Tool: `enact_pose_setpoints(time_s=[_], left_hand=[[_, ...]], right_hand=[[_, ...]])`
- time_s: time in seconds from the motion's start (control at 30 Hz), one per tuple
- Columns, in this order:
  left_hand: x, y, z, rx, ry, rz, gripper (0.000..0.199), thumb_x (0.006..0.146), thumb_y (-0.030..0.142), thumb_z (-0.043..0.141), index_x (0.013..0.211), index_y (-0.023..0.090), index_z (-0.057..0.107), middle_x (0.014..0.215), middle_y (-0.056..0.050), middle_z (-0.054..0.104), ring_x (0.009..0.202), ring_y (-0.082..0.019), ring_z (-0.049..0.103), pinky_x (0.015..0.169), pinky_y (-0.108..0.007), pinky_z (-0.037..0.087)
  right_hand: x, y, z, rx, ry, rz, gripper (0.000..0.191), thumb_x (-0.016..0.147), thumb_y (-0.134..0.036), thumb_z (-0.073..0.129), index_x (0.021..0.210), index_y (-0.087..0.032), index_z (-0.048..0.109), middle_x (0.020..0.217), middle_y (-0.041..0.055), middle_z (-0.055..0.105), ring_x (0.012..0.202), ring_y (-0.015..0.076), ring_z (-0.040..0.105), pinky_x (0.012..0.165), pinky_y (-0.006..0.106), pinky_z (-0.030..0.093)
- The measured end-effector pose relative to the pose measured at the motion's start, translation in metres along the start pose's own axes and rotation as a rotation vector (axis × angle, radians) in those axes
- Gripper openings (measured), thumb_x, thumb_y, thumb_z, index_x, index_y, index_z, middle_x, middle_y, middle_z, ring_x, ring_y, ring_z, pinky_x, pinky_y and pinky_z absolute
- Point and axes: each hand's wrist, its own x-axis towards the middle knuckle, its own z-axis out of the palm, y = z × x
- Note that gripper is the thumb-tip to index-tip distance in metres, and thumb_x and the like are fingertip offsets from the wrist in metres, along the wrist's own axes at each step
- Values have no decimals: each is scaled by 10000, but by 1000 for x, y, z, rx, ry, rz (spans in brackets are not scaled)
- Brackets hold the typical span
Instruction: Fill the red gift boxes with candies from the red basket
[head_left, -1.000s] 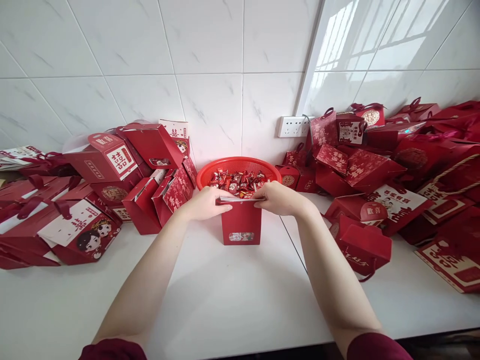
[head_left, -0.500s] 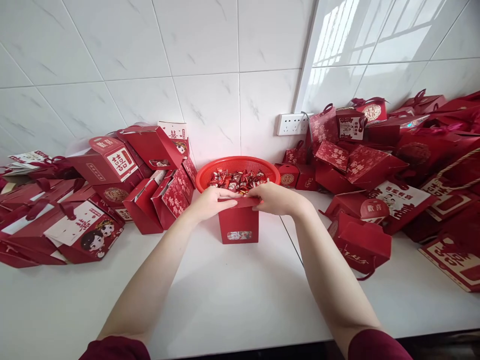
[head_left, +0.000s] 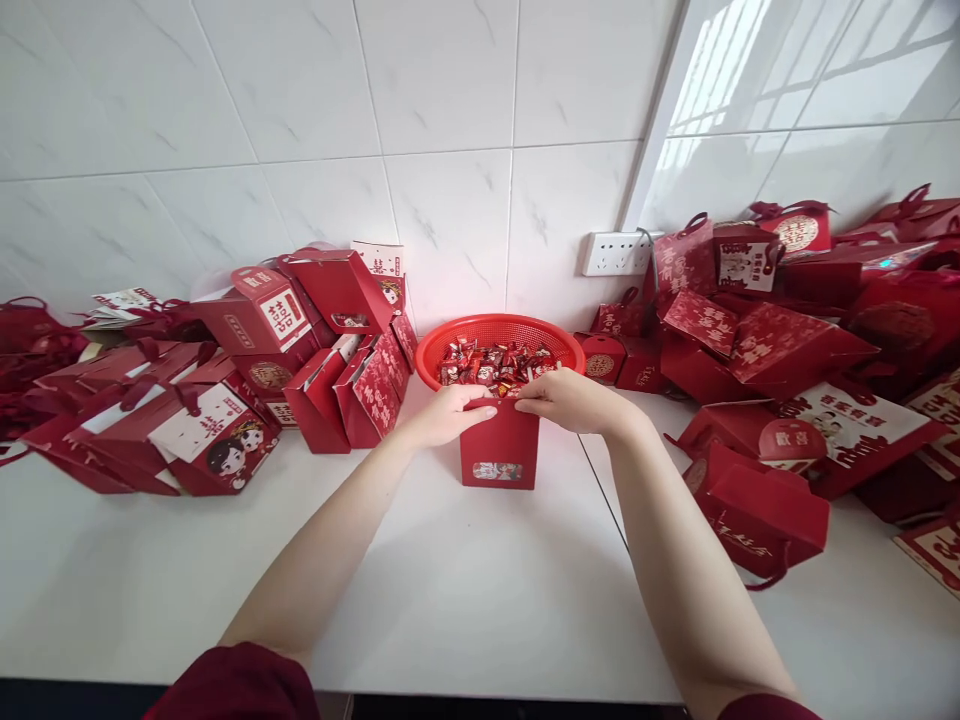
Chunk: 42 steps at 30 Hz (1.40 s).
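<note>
An upright red box [head_left: 499, 448] with a small picture window low on its front stands on the white table, in front of a red plastic basket [head_left: 571, 352] of wrapped candies [head_left: 480, 362]. My left hand [head_left: 452, 413] grips the left side of the box's top edge, thumb towards me and fingers behind. At the right side of the same edge, my right hand [head_left: 561, 400] pinches the cardboard. The fingertips of both hands are partly hidden behind the box top.
Red gift boxes [head_left: 217, 440] are piled at the left, with open ones [head_left: 319, 405] nearer the basket. More boxes [head_left: 765, 510] crowd the right side. A socket strip [head_left: 616, 254] is on the tiled wall.
The view has shifted left, so everything appears further right. The top flap seen between my hands is now folded out of sight, and both hands hold the box's upper edge.
</note>
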Motion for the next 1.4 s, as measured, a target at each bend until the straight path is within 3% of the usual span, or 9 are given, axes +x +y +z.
enact_pose_setpoints(time_s=[0.23,0.37,0.53,0.7,0.77,0.87,1.0,1.2,1.4], left_hand=[[-43,-17,28,-135,121,-63,441,847,533,609,960,121,720,944,-104,747,889,-256,687,758,-336,538],[-79,-7,20,-178,145,-120,421,864,521,603,927,130,746,912,-82,758,844,-252,702,722,-325,550],[-119,30,-29,-161,337,-164,377,823,473,676,979,142,770,892,-61,771,819,-250,715,712,-326,573],[-114,64,-111,246,1072,106,379,740,420,783,984,133,740,861,-5,751,759,-169,667,705,-293,572],[-94,70,-148,282,1173,286,409,736,377,804,1038,122,700,952,1,737,837,-156,655,794,-309,574],[-56,72,-194,241,1072,367,396,792,291,765,1094,76,627,986,-1,704,880,-107,619,863,-294,548],[-11,66,-231,243,852,197,427,762,295,771,1108,89,628,985,-19,706,848,-104,624,841,-303,556],[17,55,-259,451,530,-28,351,637,312,816,954,170,764,1020,-70,752,948,-211,680,921,-359,534],[24,46,-280,735,545,-33,283,759,294,676,1016,247,786,1087,-30,751,1002,-249,679,978,-377,501]], right_hand=[[-9,-9,-6,127,-158,-144,318,930,-322,459,647,-188,518,610,-37,402,567,116,316,544,272,278],[-11,-27,-6,171,-164,-122,309,927,-387,494,774,-188,675,680,-11,581,592,132,456,557,273,348],[-30,-40,-21,202,-23,-109,304,943,-439,503,1030,-232,708,1021,28,723,901,203,651,785,315,484],[-51,-30,-35,90,105,43,258,944,-405,510,1043,-257,697,1051,16,726,931,211,669,804,342,514],[-55,-26,-38,71,134,90,255,940,-413,518,1051,-267,695,1066,10,723,954,217,668,807,349,520],[-59,-22,-41,73,168,149,274,936,-443,521,1059,-269,694,1077,15,722,965,231,670,815,365,527],[-66,-16,-47,68,227,221,303,936,-470,514,1061,-268,700,1106,27,719,990,247,671,845,380,533],[-81,8,-57,-28,322,372,356,910,-528,514,1100,-299,711,1126,17,721,999,277,674,803,378,549],[-80,21,-57,-67,348,460,358,895,-523,515,1076,-287,714,1073,25,732,937,279,685,744,374,552]])
